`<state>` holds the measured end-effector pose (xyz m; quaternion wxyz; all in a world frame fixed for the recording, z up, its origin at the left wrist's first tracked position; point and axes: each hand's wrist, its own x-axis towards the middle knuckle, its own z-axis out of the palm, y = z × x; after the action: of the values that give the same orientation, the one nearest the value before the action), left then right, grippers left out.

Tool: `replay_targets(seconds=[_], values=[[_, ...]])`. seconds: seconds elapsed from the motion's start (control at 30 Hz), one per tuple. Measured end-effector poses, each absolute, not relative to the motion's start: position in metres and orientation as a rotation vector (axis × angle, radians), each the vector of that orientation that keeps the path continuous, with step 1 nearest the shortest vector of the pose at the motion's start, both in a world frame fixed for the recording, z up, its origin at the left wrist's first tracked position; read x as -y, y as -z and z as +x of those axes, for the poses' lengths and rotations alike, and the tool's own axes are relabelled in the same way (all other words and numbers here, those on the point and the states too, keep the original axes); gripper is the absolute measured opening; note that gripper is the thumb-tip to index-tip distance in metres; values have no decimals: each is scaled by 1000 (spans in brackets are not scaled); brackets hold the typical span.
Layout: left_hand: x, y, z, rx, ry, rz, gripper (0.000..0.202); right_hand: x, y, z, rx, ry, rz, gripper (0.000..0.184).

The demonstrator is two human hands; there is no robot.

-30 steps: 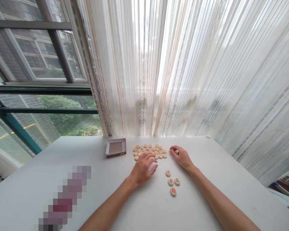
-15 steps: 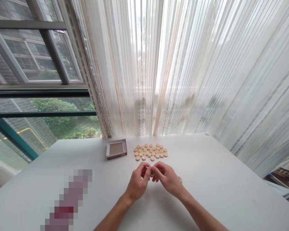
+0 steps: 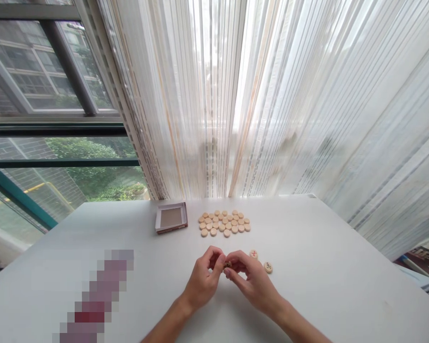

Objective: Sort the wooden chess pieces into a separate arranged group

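Between my fingertips, just above the white table, is a small round wooden Chinese chess piece (image 3: 227, 265) with a dark character on its face. My left hand (image 3: 206, 274) pinches it from the left, and my right hand (image 3: 249, 278) grips it from the right, so both are closed on the same piece. Just beyond my right hand lies a piece with a red character (image 3: 253, 254). To the right of that hand lies one with a black character (image 3: 268, 267). Farther off, several plain-faced chess pieces (image 3: 224, 224) sit close together in uneven rows.
An open shallow box (image 3: 157, 224) stands left of the grouped pieces. A blurred purple strip (image 3: 100, 290) covers the table's left part. Striped sheer curtains (image 3: 221, 119) hang along the table's (image 3: 318, 286) far edge, beside a window (image 3: 57, 71) at the left.
My hands have come slightly nearer, and the held piece is tilted so its face shows less. The red-character piece has come into sight beyond my right hand.
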<state>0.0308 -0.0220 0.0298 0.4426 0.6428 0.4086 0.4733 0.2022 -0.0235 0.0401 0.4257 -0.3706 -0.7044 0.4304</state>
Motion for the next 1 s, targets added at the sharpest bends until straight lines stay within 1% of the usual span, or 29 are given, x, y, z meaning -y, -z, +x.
replay_targets(seconds=[0.1,0.37,0.6,0.83,0.9,1.0], values=[[22,-27,29,-1015,-1149,1632,26,25,-38,200,1715,-1041,-926,10],[19,-24,24,-1070,-1134,1680,22,33,-33,195,1703,-1066,-873,15],[20,-24,25,-1054,-1112,1608,22,29,-31,197,1752,-919,-902,18],[18,-21,23,-919,-1128,1595,22,28,-33,199,1751,-835,-910,22],[19,-23,24,-923,-1128,1610,22,29,-36,200,1746,-845,-912,21],[22,-26,27,-936,-1121,1621,21,30,-42,201,1717,-909,-925,15]])
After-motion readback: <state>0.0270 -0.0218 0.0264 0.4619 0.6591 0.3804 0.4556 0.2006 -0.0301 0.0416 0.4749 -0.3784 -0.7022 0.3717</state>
